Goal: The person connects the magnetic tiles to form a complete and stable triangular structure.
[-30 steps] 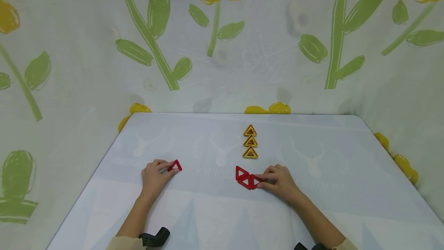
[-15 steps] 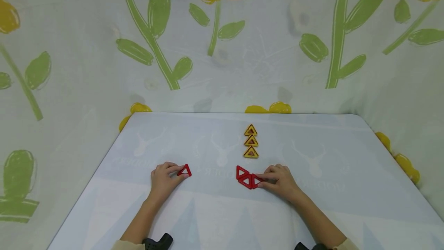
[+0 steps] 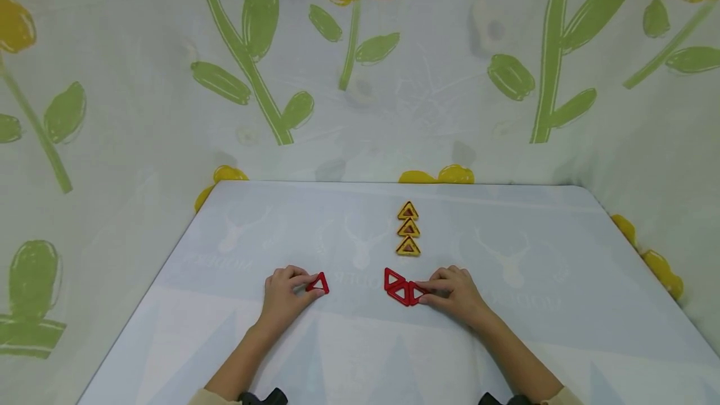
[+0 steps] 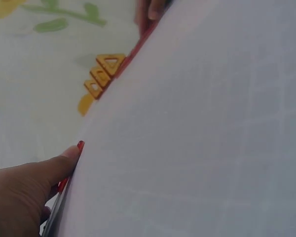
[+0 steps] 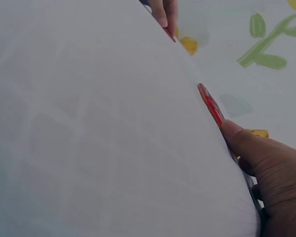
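My left hand (image 3: 285, 297) pinches a single red triangular tile (image 3: 320, 283) between thumb and fingers, low over or on the table; the same tile shows edge-on in the left wrist view. To the right, three red triangle tiles (image 3: 399, 293) lie joined edge to edge in a fan. The rightmost of them is pinched by my right hand (image 3: 454, 294), whose fingertips cover part of its tip. In the right wrist view the red tiles (image 5: 210, 105) appear as a thin edge ahead of the thumb. A gap of table separates the single tile from the joined ones.
Beyond the red tiles, three yellow triangles (image 3: 408, 229) stand in a column, tip toward base. The white table (image 3: 506, 342) has a faint deer print. A pale curtain with flowers (image 3: 416, 111) hangs behind its far edge.
My left hand has carried its red tile to the right and slightly nearer, closer to the joined red tiles. My right hand and the yellow triangles have stayed in place.
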### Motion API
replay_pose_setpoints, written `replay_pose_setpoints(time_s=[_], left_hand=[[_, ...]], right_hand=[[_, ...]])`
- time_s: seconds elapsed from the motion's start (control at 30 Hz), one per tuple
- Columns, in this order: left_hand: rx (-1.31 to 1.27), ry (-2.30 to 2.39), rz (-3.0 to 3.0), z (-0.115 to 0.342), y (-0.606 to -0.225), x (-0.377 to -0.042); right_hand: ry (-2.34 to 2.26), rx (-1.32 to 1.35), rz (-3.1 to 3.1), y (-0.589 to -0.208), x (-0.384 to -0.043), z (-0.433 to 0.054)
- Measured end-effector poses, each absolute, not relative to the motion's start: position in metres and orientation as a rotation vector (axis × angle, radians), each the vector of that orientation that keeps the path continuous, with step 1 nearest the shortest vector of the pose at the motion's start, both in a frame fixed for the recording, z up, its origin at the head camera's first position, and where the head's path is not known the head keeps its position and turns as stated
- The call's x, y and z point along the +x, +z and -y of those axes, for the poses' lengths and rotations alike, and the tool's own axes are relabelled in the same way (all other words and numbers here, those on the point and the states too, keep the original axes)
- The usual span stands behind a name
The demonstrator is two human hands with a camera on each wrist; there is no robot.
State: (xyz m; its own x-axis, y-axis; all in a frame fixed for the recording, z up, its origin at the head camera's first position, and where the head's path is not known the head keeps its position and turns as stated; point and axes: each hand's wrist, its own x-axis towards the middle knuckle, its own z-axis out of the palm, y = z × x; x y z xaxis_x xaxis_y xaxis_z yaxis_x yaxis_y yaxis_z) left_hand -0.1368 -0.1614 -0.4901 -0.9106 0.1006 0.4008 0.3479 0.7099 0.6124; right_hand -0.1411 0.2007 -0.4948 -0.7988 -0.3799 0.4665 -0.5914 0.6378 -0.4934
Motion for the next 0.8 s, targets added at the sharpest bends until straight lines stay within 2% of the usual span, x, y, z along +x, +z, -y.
replay_pose_setpoints(time_s=[0.8], left_hand=[[-0.717, -0.961, 2.496, 0.118, -0.497, -0.136]], right_hand=[[0.907, 0.796, 2.541, -0.495, -0.143, -0.201]])
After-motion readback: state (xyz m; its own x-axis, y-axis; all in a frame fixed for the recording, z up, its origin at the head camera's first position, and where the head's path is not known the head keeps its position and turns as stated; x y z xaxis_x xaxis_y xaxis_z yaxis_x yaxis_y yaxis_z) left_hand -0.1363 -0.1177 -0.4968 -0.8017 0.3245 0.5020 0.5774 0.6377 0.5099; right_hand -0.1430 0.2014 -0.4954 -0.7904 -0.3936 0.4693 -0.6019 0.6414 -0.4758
